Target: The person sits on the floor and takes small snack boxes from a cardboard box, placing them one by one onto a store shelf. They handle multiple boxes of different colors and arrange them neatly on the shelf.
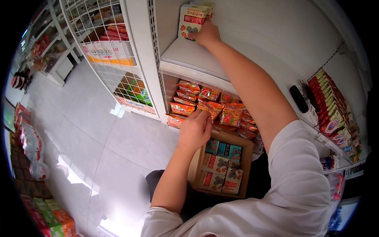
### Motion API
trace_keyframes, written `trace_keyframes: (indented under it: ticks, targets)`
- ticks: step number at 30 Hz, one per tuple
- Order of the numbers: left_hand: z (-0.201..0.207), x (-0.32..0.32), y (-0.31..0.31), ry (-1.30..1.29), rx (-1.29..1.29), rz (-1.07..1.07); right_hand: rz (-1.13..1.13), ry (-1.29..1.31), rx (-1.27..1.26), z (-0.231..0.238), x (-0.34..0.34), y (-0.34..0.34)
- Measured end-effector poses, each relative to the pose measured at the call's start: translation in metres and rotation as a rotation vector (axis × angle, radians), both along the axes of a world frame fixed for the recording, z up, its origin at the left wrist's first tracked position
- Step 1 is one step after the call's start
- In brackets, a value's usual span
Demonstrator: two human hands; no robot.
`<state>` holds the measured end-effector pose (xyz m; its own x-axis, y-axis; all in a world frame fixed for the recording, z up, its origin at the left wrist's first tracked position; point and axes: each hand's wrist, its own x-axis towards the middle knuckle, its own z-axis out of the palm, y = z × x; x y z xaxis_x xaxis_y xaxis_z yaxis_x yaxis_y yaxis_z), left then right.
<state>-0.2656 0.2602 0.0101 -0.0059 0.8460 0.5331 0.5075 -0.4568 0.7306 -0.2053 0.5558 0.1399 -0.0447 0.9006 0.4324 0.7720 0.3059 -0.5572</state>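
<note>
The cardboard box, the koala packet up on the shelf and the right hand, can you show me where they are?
Cardboard box (246,165): head view, inner wall at picture right.
Koala packet (189,26): head view, cream front.
Right hand (208,33): head view, back of the hand.

Cream packets (215,179) with grey animal prints lie packed in the open brown box (247,162), teal packets (229,151) fill its far end, and more cartooned, pale packs (191,24) stand upright high beyond it.

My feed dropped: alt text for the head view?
The right hand grips cream packets at the left end of a white shelf. The left hand is beside an open carton of cream and teal packs, near orange snack bags.
</note>
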Motion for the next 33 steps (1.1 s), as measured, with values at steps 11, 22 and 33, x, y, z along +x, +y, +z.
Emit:
trace_keyframes:
  ticks: [11,22,33]
  targets:
    - [0.002,0.004,0.002,0.125,0.019,-0.026,-0.071,-0.043,0.003,0.015,0.010,-0.009]
    - [-0.015,0.024,-0.005,0.256,-0.050,-0.076,0.149,-0.343,-0.103,0.042,0.056,-0.057]
    - [-0.067,0.069,0.001,0.474,-0.159,-0.228,0.501,-0.050,-0.287,-0.108,0.224,-0.313]
